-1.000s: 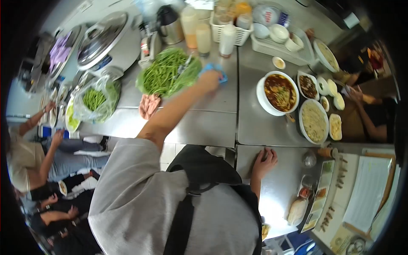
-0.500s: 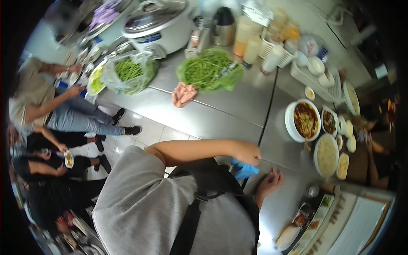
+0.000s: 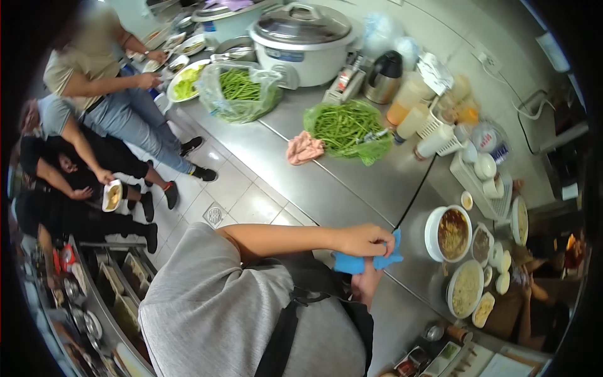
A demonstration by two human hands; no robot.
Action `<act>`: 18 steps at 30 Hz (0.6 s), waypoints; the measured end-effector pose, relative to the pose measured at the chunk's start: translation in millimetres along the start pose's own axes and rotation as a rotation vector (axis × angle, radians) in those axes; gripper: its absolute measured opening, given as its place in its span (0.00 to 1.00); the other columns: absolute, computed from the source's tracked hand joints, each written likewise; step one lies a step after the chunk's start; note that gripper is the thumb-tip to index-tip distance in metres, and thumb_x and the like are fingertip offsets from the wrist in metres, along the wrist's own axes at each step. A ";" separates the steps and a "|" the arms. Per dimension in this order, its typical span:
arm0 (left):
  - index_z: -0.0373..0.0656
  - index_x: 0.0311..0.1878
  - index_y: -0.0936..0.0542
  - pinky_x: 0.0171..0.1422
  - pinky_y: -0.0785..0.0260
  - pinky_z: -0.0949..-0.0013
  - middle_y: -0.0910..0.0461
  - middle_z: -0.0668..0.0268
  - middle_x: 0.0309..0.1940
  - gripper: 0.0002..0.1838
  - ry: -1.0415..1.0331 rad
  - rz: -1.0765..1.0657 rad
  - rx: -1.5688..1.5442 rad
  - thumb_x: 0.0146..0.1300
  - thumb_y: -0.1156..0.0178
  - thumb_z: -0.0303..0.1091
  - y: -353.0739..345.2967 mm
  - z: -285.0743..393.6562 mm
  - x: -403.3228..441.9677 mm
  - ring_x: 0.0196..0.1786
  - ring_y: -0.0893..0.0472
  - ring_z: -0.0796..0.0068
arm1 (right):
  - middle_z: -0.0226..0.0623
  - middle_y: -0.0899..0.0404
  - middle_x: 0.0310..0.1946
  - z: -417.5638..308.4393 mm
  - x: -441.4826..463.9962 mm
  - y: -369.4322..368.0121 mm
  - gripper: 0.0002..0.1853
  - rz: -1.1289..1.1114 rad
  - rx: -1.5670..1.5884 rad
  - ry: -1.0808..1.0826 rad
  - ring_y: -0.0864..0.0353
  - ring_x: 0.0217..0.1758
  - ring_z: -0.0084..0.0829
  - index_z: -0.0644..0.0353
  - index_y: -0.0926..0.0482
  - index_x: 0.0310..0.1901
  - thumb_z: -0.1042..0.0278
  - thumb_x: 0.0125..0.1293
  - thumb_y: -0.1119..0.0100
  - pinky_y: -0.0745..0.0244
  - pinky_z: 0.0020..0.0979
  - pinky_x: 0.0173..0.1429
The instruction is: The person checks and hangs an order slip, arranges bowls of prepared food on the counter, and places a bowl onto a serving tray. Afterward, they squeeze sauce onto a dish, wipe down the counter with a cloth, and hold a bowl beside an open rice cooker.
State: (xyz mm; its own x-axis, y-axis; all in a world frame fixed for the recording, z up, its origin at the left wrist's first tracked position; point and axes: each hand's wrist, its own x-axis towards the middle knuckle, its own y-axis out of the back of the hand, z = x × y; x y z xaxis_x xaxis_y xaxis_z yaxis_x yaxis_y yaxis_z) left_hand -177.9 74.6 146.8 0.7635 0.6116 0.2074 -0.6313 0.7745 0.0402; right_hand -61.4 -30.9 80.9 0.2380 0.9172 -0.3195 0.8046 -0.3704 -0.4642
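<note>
So both my hands are at the blue cloth [image 3: 348, 263] right now. My left hand [image 3: 364, 240] is on top of it, fingers curled in and gripping it, with the ends of the cloth poking out on either side. My right hand [image 3: 366, 281] is just under that, touching the lower edge. Can't tell if it's pinching anything, because the cloth hides the fingertips

Straight ahead of my left hand is the bare steel counter [image 3: 355, 188], with a dark seam [image 3: 414, 193] running away from just past my fingers. Further along, up and a bit left of that hand, there's a pile of greens [image 3: 344, 129] in an open bag, and a crumpled pink rag [image 3: 304, 149] just beside it. Beyond those sits the big cooker [image 3: 301, 58], with a thermos [image 3: 384, 78] to its right

Off to the right of both hands is a white bowl of dark stew [image 3: 453, 234], then an oval dish of pale food [image 3: 466, 289] a little nearer me

Well to the left of my hands, past my grey sleeve [image 3: 188, 276], a person in jeans [image 3: 129, 122] has their hands over some dishes, and someone below them is holding a small bowl [image 3: 112, 196]
</note>
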 end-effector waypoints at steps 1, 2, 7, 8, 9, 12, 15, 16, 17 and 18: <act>0.41 0.37 0.23 0.36 0.34 0.67 0.26 0.64 0.25 0.08 0.078 0.045 0.115 0.56 0.48 0.31 6.4 0.1 -5.4 0.31 0.26 0.72 | 0.38 0.28 0.54 -0.6 8.8 -2.2 0.23 0.035 -0.035 0.035 0.25 0.53 0.33 0.65 0.33 0.58 0.68 0.64 0.39 0.27 0.41 0.55; 0.42 0.38 0.23 0.38 0.33 0.66 0.25 0.62 0.28 0.09 0.160 0.102 0.231 0.55 0.48 0.30 16.0 1.8 -13.0 0.33 0.25 0.69 | 0.38 0.26 0.51 2.1 15.4 6.1 0.22 0.102 -0.076 0.002 0.24 0.51 0.33 0.65 0.31 0.57 0.68 0.63 0.39 0.27 0.39 0.54; 0.50 0.45 0.22 0.45 0.27 0.57 0.28 0.59 0.45 0.13 0.405 0.622 0.989 0.55 0.43 0.35 96.5 -53.4 -41.4 0.47 0.23 0.57 | 0.35 0.25 0.45 -11.6 15.4 10.3 0.21 0.246 -0.465 0.023 0.25 0.48 0.28 0.64 0.29 0.54 0.62 0.64 0.38 0.32 0.32 0.57; 0.48 0.46 0.22 0.47 0.27 0.57 0.27 0.58 0.45 0.14 0.377 0.758 1.306 0.55 0.42 0.34 129.7 -81.4 -46.2 0.49 0.23 0.56 | 0.35 0.25 0.46 -11.1 19.4 14.6 0.21 0.172 -0.539 0.066 0.25 0.48 0.28 0.63 0.29 0.54 0.62 0.64 0.38 0.32 0.31 0.56; 0.47 0.47 0.22 0.48 0.26 0.57 0.27 0.58 0.45 0.15 0.351 0.879 1.631 0.55 0.41 0.34 160.3 -107.3 -59.5 0.50 0.23 0.56 | 0.35 0.25 0.46 -10.4 25.9 25.8 0.21 0.096 -0.609 0.109 0.25 0.48 0.28 0.63 0.29 0.53 0.62 0.64 0.38 0.32 0.31 0.56; 0.43 0.48 0.23 0.49 0.27 0.60 0.27 0.56 0.49 0.17 0.475 0.882 1.582 0.54 0.40 0.33 200.5 -147.3 -87.2 0.49 0.23 0.53 | 0.37 0.26 0.48 -6.0 35.8 30.2 0.22 0.020 -0.825 0.251 0.26 0.49 0.28 0.63 0.30 0.55 0.62 0.64 0.38 0.33 0.31 0.57; 0.40 0.48 0.23 0.46 0.27 0.65 0.22 0.57 0.47 0.19 0.782 0.703 0.816 0.51 0.39 0.30 196.6 -45.8 -76.2 0.45 0.22 0.54 | 0.38 0.27 0.51 17.2 51.5 57.7 0.25 0.010 -0.874 0.340 0.25 0.48 0.28 0.63 0.34 0.58 0.62 0.64 0.38 0.30 0.29 0.52; 0.41 0.46 0.22 0.44 0.27 0.65 0.17 0.60 0.39 0.18 0.739 0.957 1.033 0.48 0.36 0.27 209.5 -98.0 -79.1 0.43 0.20 0.57 | 0.39 0.28 0.52 23.3 56.3 66.7 0.26 0.008 -0.859 0.364 0.25 0.47 0.27 0.64 0.35 0.60 0.62 0.64 0.38 0.28 0.28 0.49; 0.39 0.45 0.23 0.46 0.28 0.61 0.19 0.55 0.38 0.17 0.536 0.903 0.821 0.49 0.37 0.26 224.1 -73.7 -82.3 0.43 0.21 0.53 | 0.39 0.28 0.53 21.7 54.2 67.4 0.27 0.048 -0.817 0.279 0.25 0.46 0.27 0.64 0.36 0.61 0.62 0.65 0.39 0.27 0.27 0.44; 0.37 0.43 0.25 0.48 0.29 0.56 0.22 0.50 0.38 0.16 0.360 0.826 0.586 0.49 0.38 0.25 238.0 -47.7 -85.3 0.43 0.22 0.50 | 0.40 0.28 0.53 20.5 47.5 61.8 0.28 0.082 -0.772 0.192 0.24 0.45 0.27 0.64 0.38 0.62 0.62 0.65 0.39 0.26 0.26 0.40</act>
State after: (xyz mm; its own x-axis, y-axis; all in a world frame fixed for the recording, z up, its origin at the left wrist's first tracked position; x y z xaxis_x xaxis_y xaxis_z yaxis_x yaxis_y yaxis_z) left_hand -386.8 214.4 92.1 0.0049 0.9961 0.0884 -0.8643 -0.0402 0.5014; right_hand -11.5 -13.2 20.1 0.3454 0.9269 -0.1471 0.9133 -0.2958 0.2800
